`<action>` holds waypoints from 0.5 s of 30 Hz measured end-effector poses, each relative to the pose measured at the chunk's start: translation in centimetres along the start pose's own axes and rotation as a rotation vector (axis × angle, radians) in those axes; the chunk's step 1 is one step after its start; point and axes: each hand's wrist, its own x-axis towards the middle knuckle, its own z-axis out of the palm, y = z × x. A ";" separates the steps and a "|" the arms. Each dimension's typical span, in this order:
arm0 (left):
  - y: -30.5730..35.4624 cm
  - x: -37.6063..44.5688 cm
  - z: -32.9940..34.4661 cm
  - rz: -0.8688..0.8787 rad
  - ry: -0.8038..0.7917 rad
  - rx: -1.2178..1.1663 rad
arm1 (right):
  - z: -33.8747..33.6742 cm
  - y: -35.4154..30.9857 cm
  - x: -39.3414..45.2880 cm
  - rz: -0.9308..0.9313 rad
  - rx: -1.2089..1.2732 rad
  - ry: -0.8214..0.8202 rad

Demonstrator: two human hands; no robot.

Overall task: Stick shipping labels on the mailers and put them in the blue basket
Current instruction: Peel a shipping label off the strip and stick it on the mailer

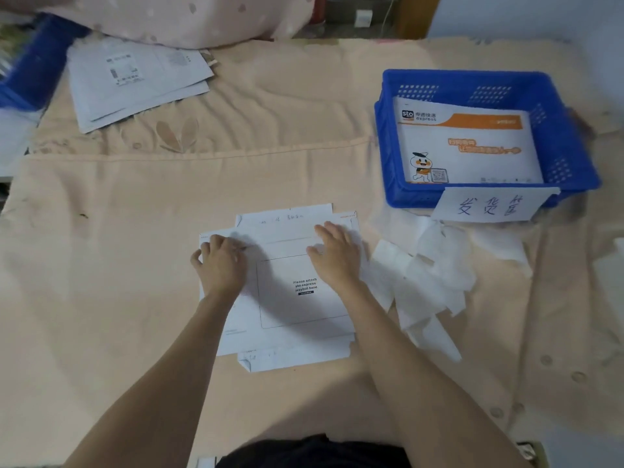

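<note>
Several white paper mailers (135,82) lie in a loose pile at the far left of the bed, beside a dark blue crate (32,65) at the edge of view; a printed label shows on the top one, so we cannot tell whether this pile is finished or waiting. In the middle, our left hand (221,261) curls its fingers at the left edge of a flat white cardboard mailer (297,295), though we cannot tell whether it pinches the card or a label there. Our right hand (336,253) lies flat with straight fingers on its upper right part. The printed waybill box on this mailer looks bare, so we judge its label not yet on. Crumpled white backing strips (429,275) lie just right of it. At the far right, the blue plastic basket (570,136) with a handwritten paper tag (489,206) already holds a white-and-orange express mailer (469,146). All rests on a peach quilted bedspread (118,265), with a pink dotted pillow (189,18) behind.
</note>
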 end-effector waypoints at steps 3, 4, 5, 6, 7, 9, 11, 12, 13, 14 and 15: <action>2.8 1.0 -1.8 -0.096 -0.005 -0.082 | -3.4 -0.3 0.2 0.083 0.583 0.030; 4.3 0.8 -2.3 -0.071 0.016 -0.165 | -4.6 -0.1 -0.1 0.071 0.677 0.092; 6.1 0.5 -2.6 -0.024 0.019 -0.270 | -5.8 0.3 -0.5 0.048 0.696 0.161; 8.1 0.0 -2.9 0.030 -0.013 -0.370 | -6.8 1.1 -0.8 0.042 0.695 0.226; 10.1 -0.7 -2.9 0.082 -0.077 -0.440 | -7.8 2.0 -1.3 0.053 0.702 0.287; 14.0 -2.4 -2.3 0.187 -0.234 -0.479 | -9.2 4.3 -2.2 0.129 0.727 0.340; 17.1 -4.4 -0.9 0.266 -0.380 -0.440 | -9.9 6.5 -3.4 0.207 0.751 0.261; 18.3 -5.4 -0.1 0.283 -0.444 -0.400 | -10.0 7.3 -4.1 0.229 0.748 0.155; 19.1 -6.3 0.8 0.290 -0.492 -0.344 | -9.6 7.8 -4.9 0.249 0.725 0.023; 19.5 -7.1 1.7 0.296 -0.512 -0.277 | -9.1 8.3 -5.5 0.267 0.683 -0.092; 19.7 -7.8 2.4 0.302 -0.505 -0.214 | -8.5 8.9 -5.9 0.280 0.617 -0.146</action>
